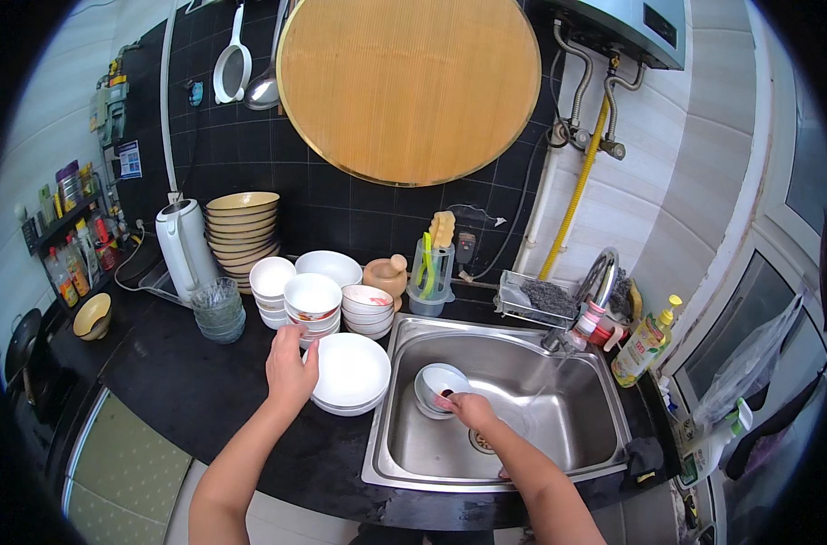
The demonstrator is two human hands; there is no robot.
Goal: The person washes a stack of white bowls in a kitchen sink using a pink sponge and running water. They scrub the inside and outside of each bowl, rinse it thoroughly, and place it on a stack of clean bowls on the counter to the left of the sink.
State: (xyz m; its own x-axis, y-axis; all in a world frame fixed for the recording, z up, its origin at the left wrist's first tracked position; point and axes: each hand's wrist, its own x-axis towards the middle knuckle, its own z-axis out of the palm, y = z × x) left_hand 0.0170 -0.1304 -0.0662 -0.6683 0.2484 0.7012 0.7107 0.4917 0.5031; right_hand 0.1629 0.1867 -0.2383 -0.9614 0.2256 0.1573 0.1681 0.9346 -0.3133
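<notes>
In the left part of the steel sink [604,400], my right hand [471,411] pinches the rim of a small white bowl [443,375]. This bowl rests in or on another white bowl [434,411]. My left hand [291,371] is over the black counter, with its thumb apart from the fingers and nothing visible in it. Its fingertips are near a stack of white bowls [312,295]; whether they touch is unclear. Beside that hand, close to the sink, lies a stack of white plates [352,371]. Water runs from the faucet [600,286] into the sink.
More bowl stacks [273,280] stand behind, beside tan bowls [242,232], glass bowls [219,313] and a white kettle [185,250]. A wooden mortar [386,278] and utensil holder [430,277] are near the wall. A soap bottle [645,345] stands right of the sink.
</notes>
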